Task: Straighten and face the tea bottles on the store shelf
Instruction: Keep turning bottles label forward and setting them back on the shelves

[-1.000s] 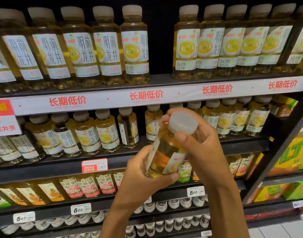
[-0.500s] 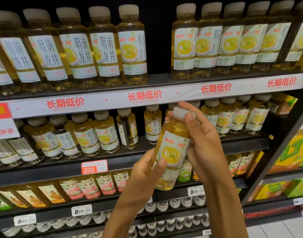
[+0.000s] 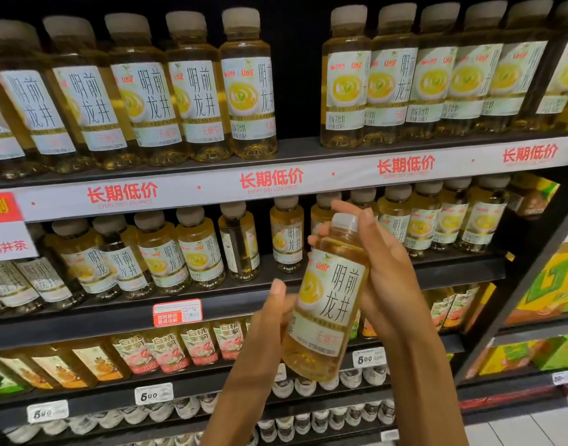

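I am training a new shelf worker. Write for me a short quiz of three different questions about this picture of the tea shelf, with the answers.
1. True or false: the held tea bottle stands on the shelf.
2. Which hand is at the cap? A) left hand B) right hand C) neither
3. Fill in: on the second shelf, one bottle in the row shows its label's ____ instead of the front.

Key:
1. False; both hands hold it in the air, tilted.
2. B; the right hand reaches the cap, the left hand supports the lower body.
3. Side.
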A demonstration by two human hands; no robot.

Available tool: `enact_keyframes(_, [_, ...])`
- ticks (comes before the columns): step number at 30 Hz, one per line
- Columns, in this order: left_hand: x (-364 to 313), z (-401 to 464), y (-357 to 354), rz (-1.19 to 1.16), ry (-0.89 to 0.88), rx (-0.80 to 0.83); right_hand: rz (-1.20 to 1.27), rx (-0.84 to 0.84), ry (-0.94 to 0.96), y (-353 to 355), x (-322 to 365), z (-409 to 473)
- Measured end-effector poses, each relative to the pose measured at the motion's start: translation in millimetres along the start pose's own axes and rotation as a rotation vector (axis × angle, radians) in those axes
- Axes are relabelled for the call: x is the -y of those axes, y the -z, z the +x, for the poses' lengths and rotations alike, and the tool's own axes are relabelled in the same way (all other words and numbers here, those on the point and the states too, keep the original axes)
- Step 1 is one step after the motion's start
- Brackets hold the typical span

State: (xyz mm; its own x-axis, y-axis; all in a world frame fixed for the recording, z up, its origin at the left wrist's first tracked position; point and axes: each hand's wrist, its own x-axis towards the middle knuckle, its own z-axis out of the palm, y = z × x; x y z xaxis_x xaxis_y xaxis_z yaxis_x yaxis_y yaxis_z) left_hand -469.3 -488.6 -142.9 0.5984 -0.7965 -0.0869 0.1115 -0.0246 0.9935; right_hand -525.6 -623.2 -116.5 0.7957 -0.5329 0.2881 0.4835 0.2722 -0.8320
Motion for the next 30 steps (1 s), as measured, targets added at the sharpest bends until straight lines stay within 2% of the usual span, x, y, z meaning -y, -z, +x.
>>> enact_keyframes(3, [-1, 1, -10, -0.022, -0.026, -0.02, -0.173, 0.053, -0.027, 2, 3, -2])
enact_keyframes(6, [4, 1, -14, -0.119, 0.036, -0.022, -0.294, 0.094, -0.069, 3, 3, 0])
enact_keyframes(10, [5, -3, -14, -0.305, 0.122, 0.177, -0.029, 0.105, -0.133, 4, 3, 0])
enact_keyframes(13, [6, -2, -14, -0.293, 0.148, 0.229, 0.068, 0.108, -0.106, 3, 2, -1])
enact_keyframes(16, [2, 0, -14, -0.147, 0.146, 0.083, 0.008, 0.061, -0.062, 2, 3, -2])
enact_keyframes(18, [-2, -1, -16, -0.063, 0.11, -0.026, -0.125, 0.028, -0.021, 1, 5, -3])
enact_keyframes(22, [0, 1, -20, -0.117, 0.084, -0.098, -0.206, 0.018, -0.029, 1, 4, -3])
enact_keyframes(27, [8, -1, -10, -0.363, 0.157, 0.156, -0.012, 0.077, -0.096, 2, 6, -1])
enact_keyframes(30, [11, 1, -6, -0.317, 0.172, 0.239, 0.04, 0.084, -0.057, 0, 6, -1])
